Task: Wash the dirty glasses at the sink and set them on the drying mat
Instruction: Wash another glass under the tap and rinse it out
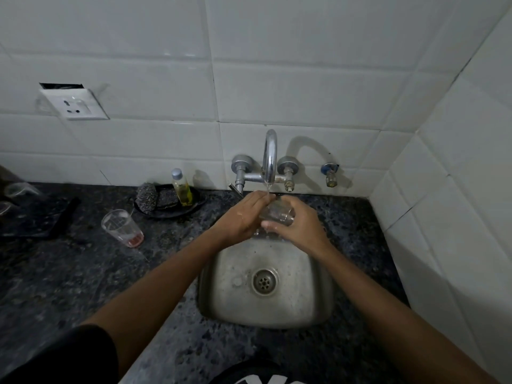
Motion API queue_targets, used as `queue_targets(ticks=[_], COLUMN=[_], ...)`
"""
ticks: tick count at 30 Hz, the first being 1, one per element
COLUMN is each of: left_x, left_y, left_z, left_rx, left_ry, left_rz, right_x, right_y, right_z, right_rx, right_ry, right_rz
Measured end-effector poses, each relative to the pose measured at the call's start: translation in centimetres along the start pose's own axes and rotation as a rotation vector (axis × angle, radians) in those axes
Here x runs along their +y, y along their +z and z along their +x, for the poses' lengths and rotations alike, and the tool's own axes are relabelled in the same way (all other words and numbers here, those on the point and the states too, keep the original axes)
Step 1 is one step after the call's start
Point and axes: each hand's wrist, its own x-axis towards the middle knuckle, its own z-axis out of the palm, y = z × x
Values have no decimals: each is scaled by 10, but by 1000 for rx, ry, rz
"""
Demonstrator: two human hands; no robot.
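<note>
Clear glass (277, 212) lies sideways between both hands under tap (270, 156).

Glass mostly buried under both hands, left edge a mess

The glass (275, 212) is largely covered by the left hand (243, 217) and right hand (293, 223), so its rim can't be made out. The drying mat (36, 217) and a clear cup (16, 189) are cropped by the left edge, and the sponge (166, 199) is lost in shadow.

White tiled walls (277, 79), wall socket (74, 103), dark speckled granite counter (83, 273), dim light.
</note>
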Motion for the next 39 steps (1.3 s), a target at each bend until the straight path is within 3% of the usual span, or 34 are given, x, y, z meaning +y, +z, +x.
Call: queue_targets(ticks=[2, 3, 7, 9, 12, 13, 16, 18, 23, 26, 28, 32, 33, 37, 39], left_x=[3, 5, 7, 4, 6, 8, 12, 10, 9, 15, 13, 12, 12, 15, 13], left_y=[3, 5, 5, 3, 4, 5, 8, 7, 8, 11, 9, 8, 9, 7, 4], left_z=[-1, -1, 5, 6, 3, 2, 5, 7, -1, 2, 7, 4, 2, 8, 11], left_rx=[18, 27, 36, 15, 13, 11, -4, -15, 8, -12, -21, -15, -2, 19, 12], left_ry=[1, -6, -40, -49, -56, -71, -102, -81, -107, -133, -128, -104, -114, -94, -58], left_rz=[-5, -16, -35, -25, -27, -32, -31, -25, -40, -31, -16, -6, -12, -15, -5], right_x=[-2, -2, 1, 2, 1, 2, 4, 4, 2, 2, 4, -1, -4, -4, 1], right_y=[-3, -4, 1, 3, 2, 1, -1, 0, 2, 2, 5, 6, 5, 3, 3], right_z=[2, 1, -5, -5, 1, 3, 2, -1, 5, 2, -1, 1, 1, -2, -4], right_rx=[-59, -36, 98, 66, -45, -49, 28, 40, -63, 25, 63, 6, 6, 72, 40], right_ry=[158, 129, -231, -146, 178, 188, -124, -225, 250, -19, -147, 221, 226, -83, -102], right_rz=[104, 47, -308, -211, 108, 114, -283, -340, 115, -239, -336, 69, 77, -259, -267])
